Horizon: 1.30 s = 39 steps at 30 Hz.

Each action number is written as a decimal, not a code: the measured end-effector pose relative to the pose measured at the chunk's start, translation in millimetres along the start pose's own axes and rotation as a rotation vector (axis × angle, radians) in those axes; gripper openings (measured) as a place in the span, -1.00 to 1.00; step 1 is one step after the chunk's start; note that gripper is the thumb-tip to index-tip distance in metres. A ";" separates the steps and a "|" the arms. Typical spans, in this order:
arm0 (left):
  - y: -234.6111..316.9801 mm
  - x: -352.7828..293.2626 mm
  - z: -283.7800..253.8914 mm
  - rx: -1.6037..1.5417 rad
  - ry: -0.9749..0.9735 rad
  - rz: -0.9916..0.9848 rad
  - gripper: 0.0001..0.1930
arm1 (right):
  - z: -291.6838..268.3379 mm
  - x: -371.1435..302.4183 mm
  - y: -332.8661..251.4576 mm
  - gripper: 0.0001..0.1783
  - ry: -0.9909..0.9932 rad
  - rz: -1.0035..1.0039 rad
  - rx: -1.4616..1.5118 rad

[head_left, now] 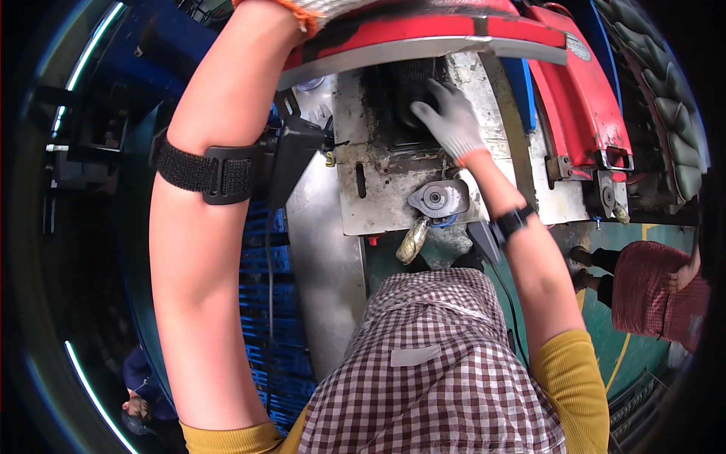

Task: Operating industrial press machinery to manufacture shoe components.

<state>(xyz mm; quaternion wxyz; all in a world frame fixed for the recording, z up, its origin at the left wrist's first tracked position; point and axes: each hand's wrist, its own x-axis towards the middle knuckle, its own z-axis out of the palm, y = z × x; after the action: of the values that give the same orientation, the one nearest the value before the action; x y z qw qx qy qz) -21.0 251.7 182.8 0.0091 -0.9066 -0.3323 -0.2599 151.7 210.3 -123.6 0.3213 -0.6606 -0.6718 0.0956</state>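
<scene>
Right hand (451, 117), gloved, presses spread fingers on a black part (408, 98) of the grimy metal housing; left hand (318, 9) is mostly cropped, can't tell its grip, up on the red cover (423, 30).

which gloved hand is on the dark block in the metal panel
The right hand, its spread fingers pressing on the dark block. The left hand is up on the red cover, mostly out of view.

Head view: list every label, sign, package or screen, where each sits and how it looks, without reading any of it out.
Oval label: on the red cover at upper right, small, pale with a dark rim.
Blank patch: on the checked apron at lower centre, pale grey, rounded rectangle.
No package, sign or screen shows.
</scene>
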 end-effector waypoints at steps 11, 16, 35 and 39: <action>20.7 -46.8 63.0 -0.692 -0.783 -0.452 -0.69 | -80.4 -246.6 41.6 -0.67 -0.610 0.253 0.630; 31.7 -112.3 130.3 -0.300 -0.603 -0.193 -0.61 | -56.2 -225.1 8.2 -0.32 -1.116 0.520 1.013; 68.8 -146.0 161.8 -0.162 -0.443 -0.439 -0.60 | -168.8 -185.7 67.7 -0.60 -0.665 0.909 1.582; 73.1 -147.3 182.6 -0.601 0.014 -0.822 -0.72 | -247.4 -160.0 135.9 -0.78 0.031 0.511 0.644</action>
<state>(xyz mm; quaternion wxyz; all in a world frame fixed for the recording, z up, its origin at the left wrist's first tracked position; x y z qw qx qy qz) 13.5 141.2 -34.0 -0.3530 -0.6617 -0.5719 -0.3323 389.3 0.0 -55.8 0.4876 -0.6732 -0.4170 0.3678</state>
